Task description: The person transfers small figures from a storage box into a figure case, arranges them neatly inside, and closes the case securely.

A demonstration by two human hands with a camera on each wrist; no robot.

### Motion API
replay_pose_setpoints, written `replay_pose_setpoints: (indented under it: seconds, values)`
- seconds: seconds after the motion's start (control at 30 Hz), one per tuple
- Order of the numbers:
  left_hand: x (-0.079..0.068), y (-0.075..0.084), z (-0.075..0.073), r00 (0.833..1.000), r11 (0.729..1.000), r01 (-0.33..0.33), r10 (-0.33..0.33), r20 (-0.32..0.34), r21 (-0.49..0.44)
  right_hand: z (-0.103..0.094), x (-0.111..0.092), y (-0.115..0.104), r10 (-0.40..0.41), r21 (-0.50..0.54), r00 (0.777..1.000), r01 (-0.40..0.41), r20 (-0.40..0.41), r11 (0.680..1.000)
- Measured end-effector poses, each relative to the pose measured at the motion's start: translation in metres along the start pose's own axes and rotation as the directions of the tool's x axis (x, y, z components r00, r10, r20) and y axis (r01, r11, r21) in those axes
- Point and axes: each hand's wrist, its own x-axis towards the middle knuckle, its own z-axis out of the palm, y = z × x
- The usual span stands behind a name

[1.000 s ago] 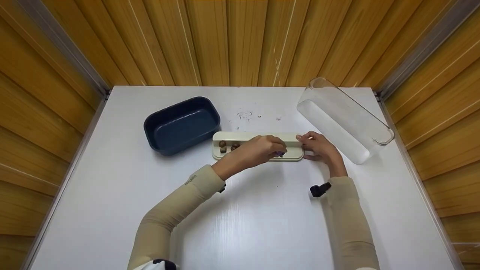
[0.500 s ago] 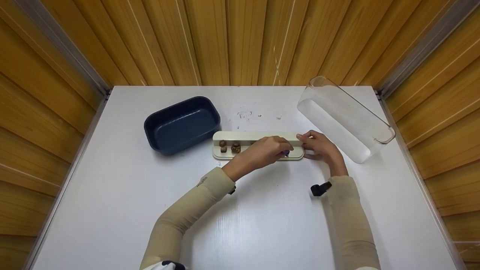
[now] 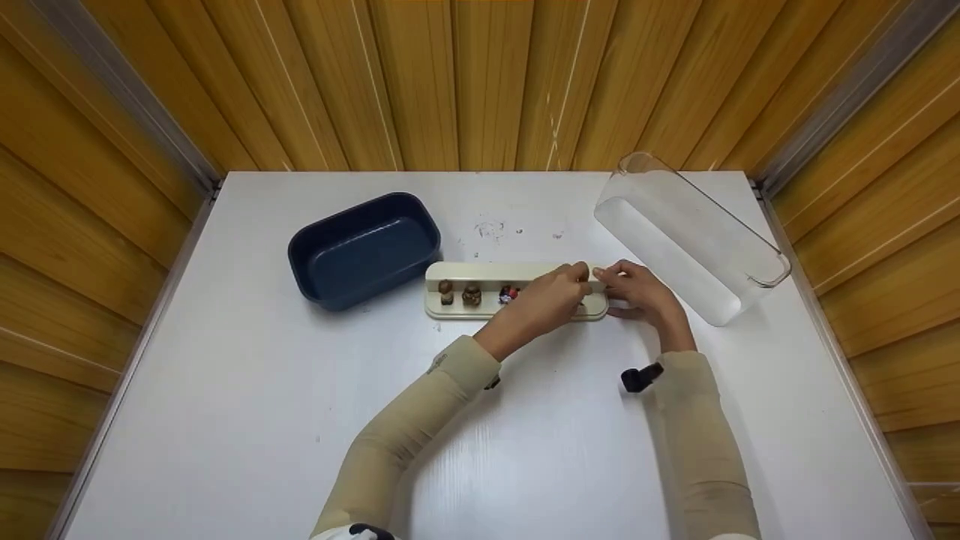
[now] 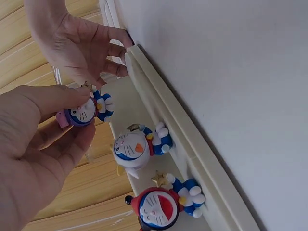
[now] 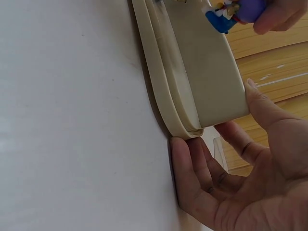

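Note:
A cream stepped display stand [image 3: 487,270] lies across the middle of the table. Between thumb and fingers, my left hand [image 3: 547,301] pinches a small blue-and-white cat figurine [image 4: 85,113] with a purple hat, close over the stand's right part. My right hand [image 3: 637,294] grips the right end, thumb at the raised back step and fingertips by the base. In the left wrist view, a white-hatted cat figurine [image 4: 134,148] and a red-hatted one [image 4: 161,209] stand on the lower step. Two brown figurines, one slim [image 3: 446,292] and one squat [image 3: 472,295], stand at the left end.
A dark blue rectangular bin [image 3: 364,281] stands left of and behind the stand, close to its left end. At the back right lies a long clear cover [image 3: 682,232]. Wood-patterned walls [image 3: 480,90] border the white table [image 3: 300,420].
My left hand has moved right along the stand with the cat figurine, uncovering the squat brown figurine and a red-and-blue one. The right hand keeps its hold on the stand's end.

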Motion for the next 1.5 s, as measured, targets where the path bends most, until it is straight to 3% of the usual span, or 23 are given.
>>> replay_pose_setpoints:
  seconds: [0.27,0.5,0.77,1.13,1.5]
  values:
    - [0.007,0.007,0.012,0.999,0.992,0.051,-0.052,0.01,0.117,0.0,0.002,0.001,-0.024,-0.004,1.0,0.024,-0.01,1.0]
    - [0.005,0.009,0.021,0.993,0.977,0.119,-0.114,-0.035,0.175,0.001,0.002,0.0,-0.026,-0.02,1.0,0.025,-0.013,0.999]
    - [0.006,0.012,0.026,0.991,0.961,0.132,-0.125,-0.047,0.241,0.002,0.002,0.0,-0.029,-0.009,0.999,0.029,-0.02,1.0]
    - [0.006,0.011,0.029,0.981,0.962,0.18,-0.16,-0.112,0.203,0.002,0.001,0.0,-0.026,0.005,1.0,0.027,-0.009,1.0]
    - [0.006,0.012,0.026,0.985,0.97,0.168,-0.16,-0.059,0.174,0.0,-0.001,-0.004,0.002,-0.01,1.0,-0.002,0.016,1.0]
